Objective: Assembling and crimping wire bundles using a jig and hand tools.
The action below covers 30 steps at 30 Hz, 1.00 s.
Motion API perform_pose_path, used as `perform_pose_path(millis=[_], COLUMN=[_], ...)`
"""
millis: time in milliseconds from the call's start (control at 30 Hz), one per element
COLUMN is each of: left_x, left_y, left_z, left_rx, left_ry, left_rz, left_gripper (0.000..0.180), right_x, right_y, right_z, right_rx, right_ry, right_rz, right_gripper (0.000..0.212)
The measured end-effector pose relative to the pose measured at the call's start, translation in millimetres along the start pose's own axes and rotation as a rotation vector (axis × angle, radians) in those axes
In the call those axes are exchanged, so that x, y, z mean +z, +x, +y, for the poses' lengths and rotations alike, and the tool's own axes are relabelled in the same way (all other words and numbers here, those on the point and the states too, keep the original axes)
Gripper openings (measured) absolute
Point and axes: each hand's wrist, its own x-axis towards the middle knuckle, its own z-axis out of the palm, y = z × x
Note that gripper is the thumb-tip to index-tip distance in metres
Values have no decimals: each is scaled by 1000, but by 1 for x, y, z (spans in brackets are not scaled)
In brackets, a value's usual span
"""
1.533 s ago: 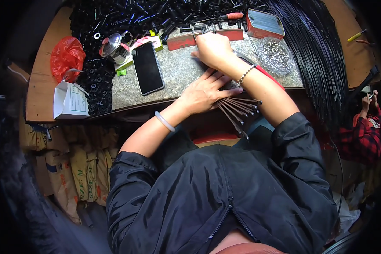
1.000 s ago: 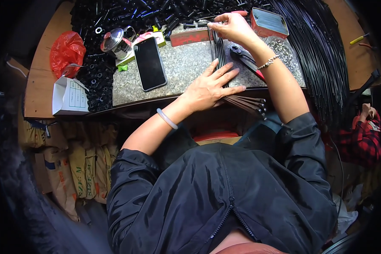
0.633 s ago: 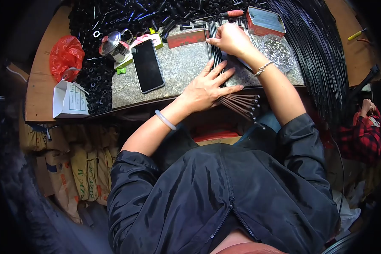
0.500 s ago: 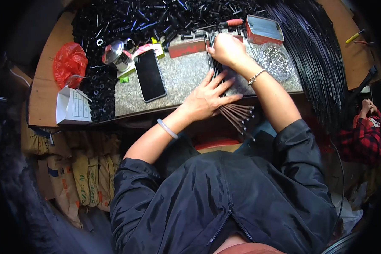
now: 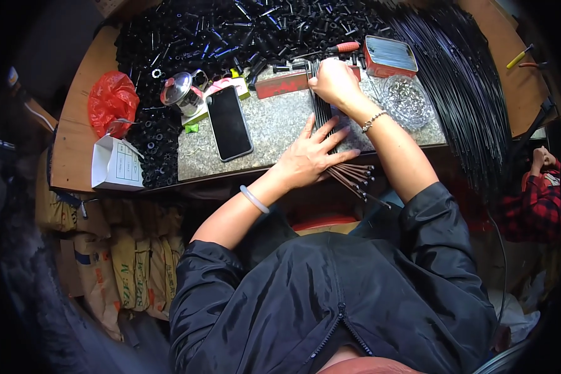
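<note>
A bundle of thin dark cables (image 5: 323, 111) lies across the stone slab, pointing away from me. Its brownish near ends, with small metal tips, fan out past the front edge. My left hand (image 5: 310, 154) rests palm down on the bundle, fingers spread across it. Over the bundle's far part, my right hand (image 5: 335, 82) is closed, its fingers curled under and largely hidden; what they pinch cannot be made out. Just behind it runs a red bar (image 5: 282, 86), partly covered by the hand.
A phone (image 5: 228, 123), a metal pot (image 5: 179, 90) and a red bag (image 5: 111, 103) are leftward. Black bolts (image 5: 224, 34) heap along the back. Rightward are a red tin (image 5: 389, 56), a clear dish (image 5: 408, 103) and long black cables (image 5: 464, 93). Another person's plaid sleeve (image 5: 533, 209) shows far right.
The whole view has shifted slightly. My right thumb, stretched out leftward before, is now tucked in. One cable end sticks out farther to the right. My left hand stays on the bundle.
</note>
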Motion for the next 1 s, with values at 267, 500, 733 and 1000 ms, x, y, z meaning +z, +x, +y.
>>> perform_pose_path(millis=[267, 500, 733, 1000], left_x=[4, 5, 6, 4], left_y=[0, -1, -3, -3], left_z=[-1, 0, -2, 2], left_rx=[11, 4, -5, -12], left_ry=[-42, -28, -63, 29], left_rz=[32, 25, 42, 25], left_gripper=[47, 47, 48, 52], right_x=[-2, 5, -5, -5], right_y=[-3, 8, 1, -6], right_z=[-1, 2, 6, 9], right_rx=[8, 44, 69, -38], right_ry=[-39, 4, 372, 913], right_rz=[-45, -77, -104, -96], right_gripper=[38, 32, 27, 29])
